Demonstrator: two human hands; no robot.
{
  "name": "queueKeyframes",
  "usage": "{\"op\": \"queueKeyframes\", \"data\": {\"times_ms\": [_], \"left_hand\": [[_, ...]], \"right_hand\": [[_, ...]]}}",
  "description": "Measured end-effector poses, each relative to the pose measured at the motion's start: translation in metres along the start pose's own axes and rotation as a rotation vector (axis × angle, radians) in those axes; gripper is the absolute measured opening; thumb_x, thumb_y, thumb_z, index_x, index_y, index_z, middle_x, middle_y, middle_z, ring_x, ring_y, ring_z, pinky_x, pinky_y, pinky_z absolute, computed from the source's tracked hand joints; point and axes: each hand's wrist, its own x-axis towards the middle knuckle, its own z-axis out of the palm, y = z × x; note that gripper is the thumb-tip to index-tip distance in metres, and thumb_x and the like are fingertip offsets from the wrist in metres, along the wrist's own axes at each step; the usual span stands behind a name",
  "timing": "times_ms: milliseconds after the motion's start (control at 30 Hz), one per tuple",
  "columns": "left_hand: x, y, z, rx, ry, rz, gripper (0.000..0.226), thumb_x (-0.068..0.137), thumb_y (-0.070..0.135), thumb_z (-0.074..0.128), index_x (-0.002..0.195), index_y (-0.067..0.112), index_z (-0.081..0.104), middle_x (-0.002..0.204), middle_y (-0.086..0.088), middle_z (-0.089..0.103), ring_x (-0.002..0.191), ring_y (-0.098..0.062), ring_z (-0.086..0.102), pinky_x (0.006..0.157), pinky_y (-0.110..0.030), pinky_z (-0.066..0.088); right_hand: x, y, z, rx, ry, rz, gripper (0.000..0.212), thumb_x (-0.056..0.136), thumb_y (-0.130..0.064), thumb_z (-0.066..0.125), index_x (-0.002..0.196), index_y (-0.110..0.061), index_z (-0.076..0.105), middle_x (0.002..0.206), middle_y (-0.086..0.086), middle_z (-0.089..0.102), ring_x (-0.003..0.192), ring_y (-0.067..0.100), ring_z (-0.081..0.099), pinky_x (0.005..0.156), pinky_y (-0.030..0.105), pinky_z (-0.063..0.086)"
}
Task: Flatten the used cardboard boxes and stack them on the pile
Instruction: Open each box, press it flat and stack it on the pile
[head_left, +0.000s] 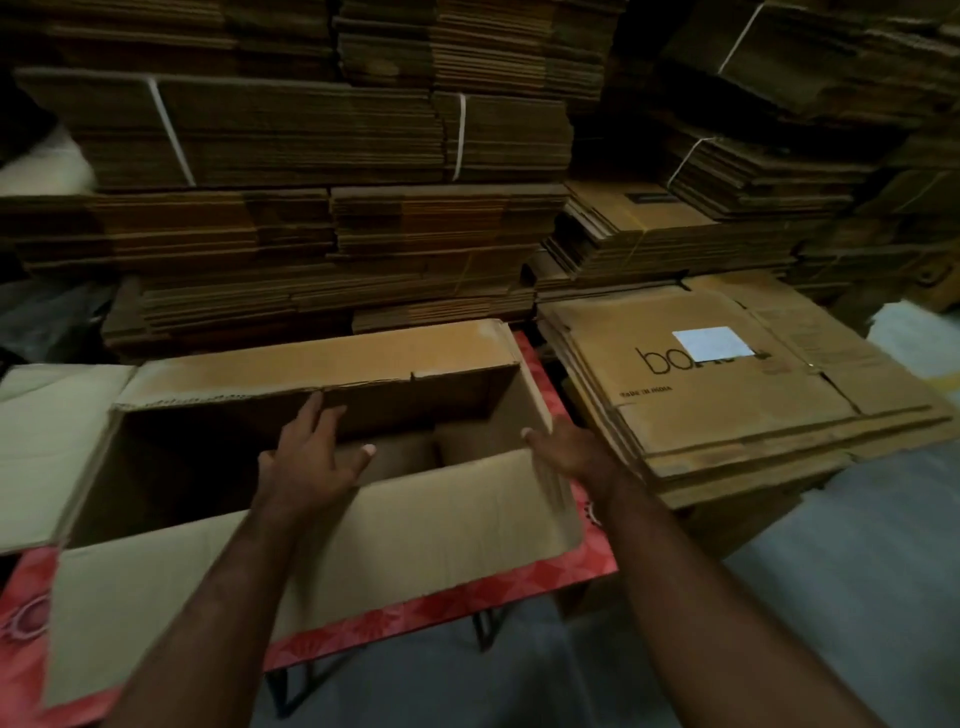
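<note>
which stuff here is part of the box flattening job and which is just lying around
Part of the job:
open box, not yet flattened
pile of flat boxes to its right
left hand, reaching into the box
right hand, at the box's right wall

Just lying about:
red table under the box
strapped bundles behind
white sheets far right

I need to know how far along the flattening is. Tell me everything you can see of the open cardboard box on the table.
The open box is plain brown corrugated cardboard, still standing in box shape with all four top flaps folded outward. It sits on a table with a red patterned top. Loose cardboard lies inside at the bottom. The left hand reaches into the opening with fingers spread; the right hand rests at its right wall. The pile of flattened boxes lies to its right.
</note>
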Motion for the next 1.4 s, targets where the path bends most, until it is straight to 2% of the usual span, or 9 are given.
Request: {"op": "queueKeyframes", "data": {"times_ms": [167, 333, 433, 533, 733, 867, 967, 1167, 1400], "left_hand": [[0.003, 0.000, 0.002, 0.019, -0.005, 0.013, 0.075, 0.095, 0.058, 0.056, 0.159, 0.030, 0.025, 0.170, 0.007, -0.007, 0.153, -0.029, 0.015, 0.113, -0.069, 0.024], [0.005, 0.005, 0.000, 0.082, -0.038, -0.008, 0.077, 0.097, 0.058, 0.051, 0.160, 0.035, 0.012, 0.167, 0.012, -0.021, 0.154, -0.026, 0.008, 0.115, -0.066, 0.023], [0.002, 0.006, 0.000, 0.100, -0.029, -0.014, 0.077, 0.098, 0.054, 0.052, 0.161, 0.036, 0.011, 0.166, 0.011, -0.025, 0.155, -0.025, 0.008, 0.116, -0.065, 0.024], [0.001, 0.003, 0.000, 0.100, -0.008, -0.018, 0.079, 0.097, 0.049, 0.055, 0.161, 0.031, 0.012, 0.166, 0.012, -0.025, 0.154, -0.023, 0.010, 0.115, -0.063, 0.026], [0.007, -0.001, 0.004, 0.142, -0.025, -0.034, 0.082, 0.096, 0.056, 0.051, 0.162, 0.027, 0.011, 0.168, 0.011, -0.018, 0.152, -0.021, 0.013, 0.115, -0.056, 0.028], [0.010, -0.006, 0.009, 0.171, 0.008, -0.037, 0.079, 0.097, 0.060, 0.044, 0.161, 0.025, 0.014, 0.170, 0.008, -0.007, 0.152, -0.020, 0.014, 0.117, -0.050, 0.024], [0.016, -0.005, 0.009, 0.165, 0.001, -0.054, 0.078, 0.097, 0.061, 0.044, 0.160, 0.026, 0.015, 0.170, 0.007, -0.001, 0.152, -0.020, 0.015, 0.119, -0.051, 0.023], [0.024, -0.008, 0.010, 0.166, 0.012, -0.040, 0.074, 0.094, 0.062, 0.045, 0.156, 0.027, 0.024, 0.167, 0.003, 0.018, 0.147, -0.019, 0.025, 0.116, -0.049, 0.029], [0.019, -0.007, 0.009, 0.126, 0.068, 0.023, 0.065, 0.093, 0.071, 0.022, 0.133, 0.027, 0.049, 0.138, 0.003, 0.056, 0.123, -0.021, 0.049, 0.098, -0.044, 0.040]], "right_hand": [[0.009, -0.022, 0.010, -0.167, 0.189, -0.116, 0.079, 0.095, -0.048, 0.059, 0.154, -0.009, 0.025, 0.156, 0.016, 0.037, 0.141, 0.034, 0.040, 0.114, 0.052, 0.035], [-0.013, -0.096, 0.043, -0.382, 0.114, -0.654, 0.088, 0.100, -0.050, 0.048, 0.163, -0.015, -0.002, 0.171, 0.003, -0.004, 0.157, 0.018, -0.004, 0.126, 0.054, 0.006], [-0.014, -0.124, 0.072, -0.451, 0.013, -0.738, 0.089, 0.101, -0.045, 0.049, 0.162, -0.017, -0.010, 0.169, 0.003, -0.021, 0.156, 0.019, -0.014, 0.125, 0.057, 0.005], [0.004, -0.144, 0.075, -0.452, 0.151, -0.744, 0.100, 0.096, -0.036, 0.060, 0.161, -0.017, -0.013, 0.164, 0.003, -0.034, 0.155, 0.020, -0.019, 0.125, 0.058, 0.010], [0.075, -0.209, 0.040, -0.574, 0.284, -0.752, 0.104, 0.092, -0.042, 0.067, 0.163, -0.016, -0.006, 0.170, 0.003, -0.018, 0.157, 0.023, -0.011, 0.123, 0.059, 0.012], [0.126, -0.239, 0.035, -0.733, 0.145, -0.644, 0.070, 0.092, -0.051, 0.065, 0.150, -0.021, 0.041, 0.158, 0.005, 0.039, 0.146, 0.027, 0.034, 0.116, 0.058, 0.023], [0.140, -0.241, 0.053, -0.718, 0.097, -0.564, 0.046, 0.097, -0.053, 0.057, 0.132, -0.022, 0.060, 0.139, 0.007, 0.060, 0.130, 0.029, 0.053, 0.114, 0.054, 0.028], [0.139, -0.235, 0.061, -0.681, 0.187, -0.553, 0.041, 0.099, -0.054, 0.054, 0.126, -0.024, 0.063, 0.129, 0.007, 0.065, 0.121, 0.028, 0.060, 0.107, 0.048, 0.031], [0.072, -0.184, 0.071, -0.433, 0.202, -0.623, 0.069, 0.096, -0.045, 0.059, 0.155, -0.018, 0.035, 0.163, 0.005, 0.032, 0.150, 0.023, 0.029, 0.115, 0.052, 0.029]]}}
